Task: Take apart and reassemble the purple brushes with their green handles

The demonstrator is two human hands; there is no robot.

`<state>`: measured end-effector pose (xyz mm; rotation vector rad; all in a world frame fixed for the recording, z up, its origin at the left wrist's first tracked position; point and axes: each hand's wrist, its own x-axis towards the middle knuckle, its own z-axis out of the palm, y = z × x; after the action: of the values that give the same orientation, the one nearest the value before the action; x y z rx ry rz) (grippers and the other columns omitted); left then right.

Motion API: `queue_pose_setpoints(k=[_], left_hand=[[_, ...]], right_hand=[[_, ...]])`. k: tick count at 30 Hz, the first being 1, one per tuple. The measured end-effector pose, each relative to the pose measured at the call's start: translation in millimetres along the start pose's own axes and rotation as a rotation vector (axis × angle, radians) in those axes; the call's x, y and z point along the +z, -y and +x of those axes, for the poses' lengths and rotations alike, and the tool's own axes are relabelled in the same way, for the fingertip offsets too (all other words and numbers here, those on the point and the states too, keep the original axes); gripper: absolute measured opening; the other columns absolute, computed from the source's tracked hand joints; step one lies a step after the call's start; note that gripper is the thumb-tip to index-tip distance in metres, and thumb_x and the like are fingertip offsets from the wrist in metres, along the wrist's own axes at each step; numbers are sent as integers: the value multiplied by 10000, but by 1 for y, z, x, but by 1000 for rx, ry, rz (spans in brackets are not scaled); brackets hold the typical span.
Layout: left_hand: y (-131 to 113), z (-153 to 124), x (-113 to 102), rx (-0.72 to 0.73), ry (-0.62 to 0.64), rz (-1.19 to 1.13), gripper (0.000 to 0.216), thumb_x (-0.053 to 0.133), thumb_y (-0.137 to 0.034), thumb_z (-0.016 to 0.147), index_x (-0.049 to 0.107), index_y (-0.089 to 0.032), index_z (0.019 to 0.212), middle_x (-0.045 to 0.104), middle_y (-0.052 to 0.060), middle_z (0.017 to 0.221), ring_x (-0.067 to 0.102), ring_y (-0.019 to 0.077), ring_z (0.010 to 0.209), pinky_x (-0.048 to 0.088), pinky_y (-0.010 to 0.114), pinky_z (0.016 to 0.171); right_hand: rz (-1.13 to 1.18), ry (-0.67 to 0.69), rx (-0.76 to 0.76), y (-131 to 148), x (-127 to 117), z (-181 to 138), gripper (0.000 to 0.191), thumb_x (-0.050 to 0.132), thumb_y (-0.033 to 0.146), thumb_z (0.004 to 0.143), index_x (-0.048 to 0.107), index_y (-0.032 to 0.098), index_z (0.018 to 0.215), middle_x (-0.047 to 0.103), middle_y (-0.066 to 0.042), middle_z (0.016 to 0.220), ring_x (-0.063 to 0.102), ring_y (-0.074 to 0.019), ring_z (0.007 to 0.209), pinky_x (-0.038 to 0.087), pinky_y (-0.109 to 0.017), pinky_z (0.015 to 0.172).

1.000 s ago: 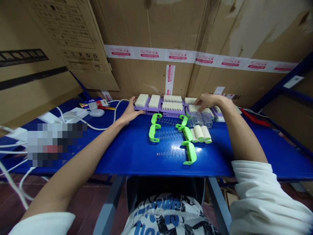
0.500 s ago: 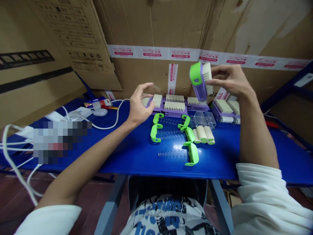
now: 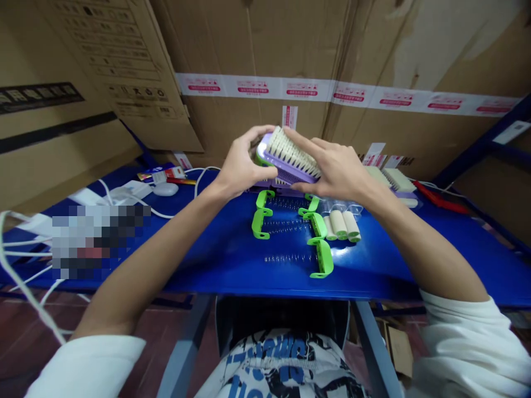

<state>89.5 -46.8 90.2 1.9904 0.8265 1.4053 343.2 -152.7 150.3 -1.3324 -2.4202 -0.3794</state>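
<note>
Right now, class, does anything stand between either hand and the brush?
Nothing visible does: the left hand and right hand both hold the brush directly. The green brackets lie below, on the table.

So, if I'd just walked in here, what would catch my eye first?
Probably the purple block with cream bristles, held between the left hand and the right hand, above the far part of the blue table. Next, the bright green brackets in the middle of the table, with thin wire springs among them. Behind, red-printed white tape runs across the cardboard.
</note>
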Motion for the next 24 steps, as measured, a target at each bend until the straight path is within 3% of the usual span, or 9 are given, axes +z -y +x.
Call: queue_pose_setpoints(k=[2, 5, 11, 15, 20, 24], left_hand=[[-19, -22, -1, 12, 72, -16, 866, 929, -83, 690, 691, -238, 1509, 707, 46, 1548, 590, 478, 1599, 522, 598, 1342], [-41, -39, -1, 36, 63, 11, 871, 903, -24, 652, 714, -238, 1474, 745, 34, 1490, 623, 461, 1566, 523, 569, 1355], [-54, -41, 3, -28, 41, 31, 787, 865, 10, 661, 744, -203, 1409, 756, 39, 1466, 616, 475, 1554, 496, 590, 1363], [-60, -44, -1, 23, 50, 94, 737, 870, -76, 700, 749, -172, 1420, 771, 48, 1423, 663, 462, 1494, 500, 589, 1353], [-66, -48, -16, 109, 220, 227, 819, 862, -172, 649, 760, -169, 1462, 782, 99, 1464, 728, 428, 1404, 544, 581, 1308], [-69, -48, -26, 36, 368, 102, 855, 902, -277, 642, 727, -136, 1467, 813, 152, 1354, 786, 367, 1244, 679, 485, 1063]], right_hand=[[-33, -6, -34, 2, 1, -6, 1076, 757, 693, 990, 158, 507, 1864, 756, -108, 1344, 755, -400, 1088, 609, -560, 997], [-75, -12, -37, 11, 0, -13, 1047, 766, 649, 978, 214, 510, 1857, 761, -118, 1322, 745, -369, 1007, 598, -528, 937], [-60, 21, 19, 25, -4, -22, 1039, 715, 716, 982, 192, 530, 1861, 776, -92, 1266, 729, -350, 971, 608, -497, 886], [-76, -18, 59, 31, -4, -29, 1047, 705, 700, 983, 193, 486, 1872, 785, -101, 1257, 727, -355, 978, 589, -477, 875], [-9, 59, -30, 19, -9, -36, 1025, 720, 704, 964, 353, 376, 1863, 792, -126, 1261, 723, -319, 902, 517, -401, 761], [188, 15, -146, 0, -10, -44, 1074, 759, 781, 949, 434, 275, 1838, 812, -131, 1235, 742, -303, 925, 532, -388, 784]])
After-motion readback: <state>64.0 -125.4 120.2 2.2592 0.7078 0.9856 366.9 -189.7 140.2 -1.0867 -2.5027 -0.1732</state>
